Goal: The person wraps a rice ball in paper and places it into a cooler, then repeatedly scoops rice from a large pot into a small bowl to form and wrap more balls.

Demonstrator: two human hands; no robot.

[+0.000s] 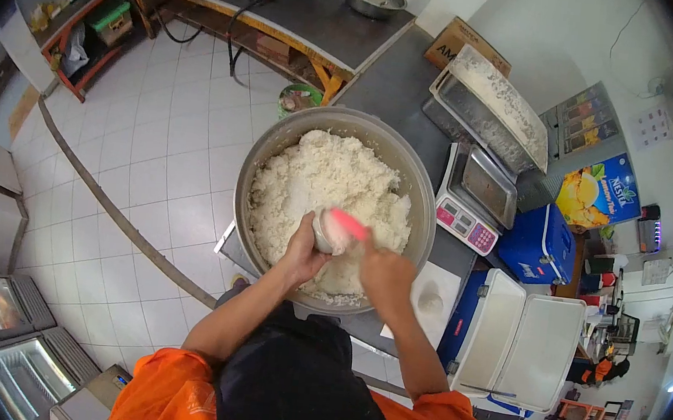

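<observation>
A: Where do we have the small metal cup (320, 239)?
B: Over the near half of the big metal pot (424, 219), above the white rice (337, 169) heaped in it. Our left hand (304, 254) cups it from the side, fingers curled partway, only as wide as its wall.
A: And our right hand (385, 279)?
B: It is closed around the handle of the pink paddle (349, 224), whose blade lies across the cup's mouth. We cannot tell whether it presses on the rice there.
A: How do we expect the cup to handle?
B: Light and stiff, we judge, hard to dent but perhaps slick where starch wets it. We do best low around the wall, thumb clear of the rim.
A: The paddle?
B: Probably light, with a little give. We hold it well back from the blade.
A: And the rice?
B: Soft, clumping and sticky by its look; we expect it to squash under a hard push. The scale (466, 225) stands just beside the pot.
</observation>
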